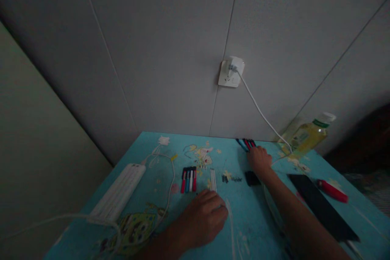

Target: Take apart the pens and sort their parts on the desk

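Observation:
My right hand [259, 160] reaches to the back of the table, its fingers closed at the near ends of a row of dark, red and blue pens [246, 144]. The fingertips are partly hidden there. My left hand [210, 213] rests on the tabletop with curled fingers, and whatever may be in them is hidden. Just beyond it lie several thin white pen refills [213, 179]. To their left, red, blue and white pen parts with black tops [189, 179] form a row. Small black pieces [224, 178] and tiny dark spring-like parts [237, 179] lie right of the refills.
A white power strip [120, 191] and its cable occupy the left side. Beneath my right forearm is a small black object [252, 178]. Farther right are a black flat panel [319, 205], a red-handled tool [332, 190] and a yellow bottle [309, 136]. A charger [233, 65] hangs a cable from the wall.

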Available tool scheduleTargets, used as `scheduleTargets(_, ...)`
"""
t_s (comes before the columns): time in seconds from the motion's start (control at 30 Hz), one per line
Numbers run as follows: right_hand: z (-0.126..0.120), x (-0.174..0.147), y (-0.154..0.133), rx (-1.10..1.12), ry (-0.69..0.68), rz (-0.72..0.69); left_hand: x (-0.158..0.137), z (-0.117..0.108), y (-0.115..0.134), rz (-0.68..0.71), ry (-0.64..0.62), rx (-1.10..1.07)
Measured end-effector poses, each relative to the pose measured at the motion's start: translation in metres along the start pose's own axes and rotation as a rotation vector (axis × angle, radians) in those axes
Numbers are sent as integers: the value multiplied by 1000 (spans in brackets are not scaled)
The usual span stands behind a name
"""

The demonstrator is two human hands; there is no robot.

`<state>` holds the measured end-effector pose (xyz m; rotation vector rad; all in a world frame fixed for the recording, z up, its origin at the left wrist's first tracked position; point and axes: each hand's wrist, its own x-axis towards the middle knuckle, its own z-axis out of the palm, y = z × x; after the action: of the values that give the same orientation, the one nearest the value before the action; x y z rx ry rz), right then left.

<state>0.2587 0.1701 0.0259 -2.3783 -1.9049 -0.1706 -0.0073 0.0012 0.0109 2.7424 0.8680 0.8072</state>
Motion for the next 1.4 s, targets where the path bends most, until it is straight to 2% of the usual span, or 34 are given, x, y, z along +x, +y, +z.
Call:
scheduleTargets(0.13,-26,-16,0,85,34,-64,2,-2,-1,20,18,26)
scheduleTargets(0.27,-48,-71,-2,230,3,-241,8,-4,5,116,155,189)
scheduleTargets(0.3,-49,-90,-3,305,-51,-337,10,-5,7,156,182,236)
scheduleTargets(0.37,-47,-127,-8,677,-205,-576,12,-5,11,221,202,314)
scheduleTargets(0.43,-43,-156,-14,936,-271,-697,12,-7,13,224,211,360)
scheduleTargets(0.53,-38,-178,-24,1110,-307,-692,10,-11,12,162,233,355)
scheduleTargets(0.63,-37,-183,-28,1149,-345,-607,7,-14,11,93,214,312)
scheduleTargets(0.73,-34,-184,-27,1121,-368,-536,6,-14,13,68,186,293)
scheduleTargets(0.83,-30,-183,-22,1017,-332,-493,6,-11,16,60,170,292)
scheduleTargets(0.97,-26,-180,-19,972,-441,-538,2,-1,17,29,202,254)
scheduleTargets(1.03,-25,-180,-20,990,-469,-544,-2,5,16,-30,203,216)
scheduleTargets(1.17,-18,-181,-24,941,-377,-510,-7,15,15,-159,155,146)
scheduleTargets(1.4,-16,-181,-23,846,-331,-552,-9,19,15,-243,108,101)
